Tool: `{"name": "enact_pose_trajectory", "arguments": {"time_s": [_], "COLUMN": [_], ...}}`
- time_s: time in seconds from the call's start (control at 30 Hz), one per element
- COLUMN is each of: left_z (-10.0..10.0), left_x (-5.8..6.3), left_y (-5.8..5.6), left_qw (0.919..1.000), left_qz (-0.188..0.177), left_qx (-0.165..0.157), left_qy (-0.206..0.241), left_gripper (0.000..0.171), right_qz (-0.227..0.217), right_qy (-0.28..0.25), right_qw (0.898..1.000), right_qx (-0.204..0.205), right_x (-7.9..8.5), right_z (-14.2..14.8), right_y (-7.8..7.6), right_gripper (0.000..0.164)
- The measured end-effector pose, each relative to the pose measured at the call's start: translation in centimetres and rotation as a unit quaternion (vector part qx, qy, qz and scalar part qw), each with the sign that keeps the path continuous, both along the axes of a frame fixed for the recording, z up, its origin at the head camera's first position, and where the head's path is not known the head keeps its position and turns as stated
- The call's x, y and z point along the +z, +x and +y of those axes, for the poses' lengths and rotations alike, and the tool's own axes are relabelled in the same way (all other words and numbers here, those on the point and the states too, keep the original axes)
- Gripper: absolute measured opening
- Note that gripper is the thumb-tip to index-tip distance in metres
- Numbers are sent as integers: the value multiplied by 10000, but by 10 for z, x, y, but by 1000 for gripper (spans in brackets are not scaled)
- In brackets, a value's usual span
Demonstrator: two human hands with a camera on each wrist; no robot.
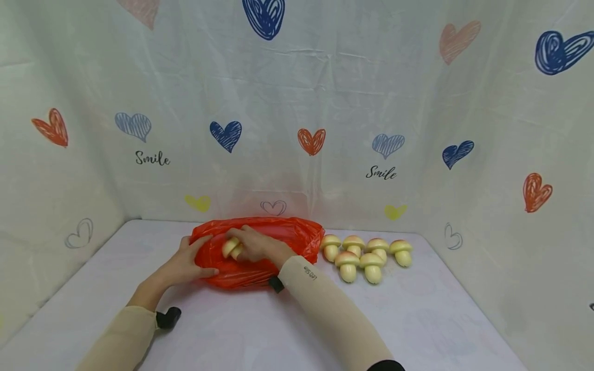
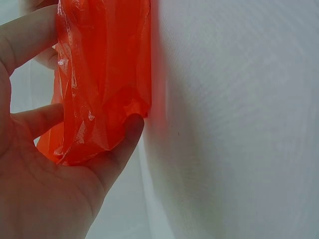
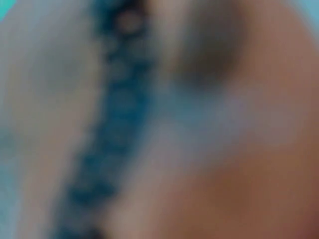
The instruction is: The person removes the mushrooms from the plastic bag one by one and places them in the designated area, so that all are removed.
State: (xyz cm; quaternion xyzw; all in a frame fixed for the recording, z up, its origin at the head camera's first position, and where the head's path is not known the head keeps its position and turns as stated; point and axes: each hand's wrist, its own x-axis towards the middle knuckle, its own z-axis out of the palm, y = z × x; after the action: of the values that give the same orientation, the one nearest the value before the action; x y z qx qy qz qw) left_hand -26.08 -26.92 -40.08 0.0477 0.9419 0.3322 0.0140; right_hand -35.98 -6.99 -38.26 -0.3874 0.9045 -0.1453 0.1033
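Observation:
A red plastic bag point(image 1: 246, 275) lies on its side on the white table, its mouth facing up and toward me. At its left end my left hand point(image 1: 186, 263) holds the bag, fingers along the upper edge and thumb low on the front. The left wrist view shows the red plastic bag point(image 2: 104, 74) between thumb and fingers. Over the bag's opening, my right hand point(image 1: 252, 244) grips a pale toy mushroom point(image 1: 229, 247) with a rounded cap. Its fingertips are partly hidden. The right wrist view is too blurred to read.
Several toy mushrooms point(image 1: 373, 268) stand in two rows on the table, right of the bag. A white curtain point(image 1: 343, 103) printed with hearts hangs behind and at both sides. Black straps point(image 1: 169, 318) with small devices sit at the wrists.

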Motion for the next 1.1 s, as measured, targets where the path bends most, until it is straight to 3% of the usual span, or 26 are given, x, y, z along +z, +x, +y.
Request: {"name": "enact_pose_trajectory", "arguments": {"time_s": [0.33, 0.7, 1.1], "left_z": [0, -2, -1], "left_x": [1, -1, -3], "left_y": [-3, -2, -2], "left_qw": [10000, 10000, 10000], "left_qz": [-5, 2, 44], "left_qx": [-1, -55, 10], "left_qy": [-26, 33, 75], "left_gripper": [97, 96, 97], "right_qz": [48, 301, 574], "right_qy": [-365, -812, -1653], "right_qw": [9992, 9960, 9836], "right_qx": [143, 224, 430], "right_x": [13, 32, 32], "right_z": [4, 17, 51], "right_y": [2, 19, 33], "right_gripper": [56, 57, 57]}}
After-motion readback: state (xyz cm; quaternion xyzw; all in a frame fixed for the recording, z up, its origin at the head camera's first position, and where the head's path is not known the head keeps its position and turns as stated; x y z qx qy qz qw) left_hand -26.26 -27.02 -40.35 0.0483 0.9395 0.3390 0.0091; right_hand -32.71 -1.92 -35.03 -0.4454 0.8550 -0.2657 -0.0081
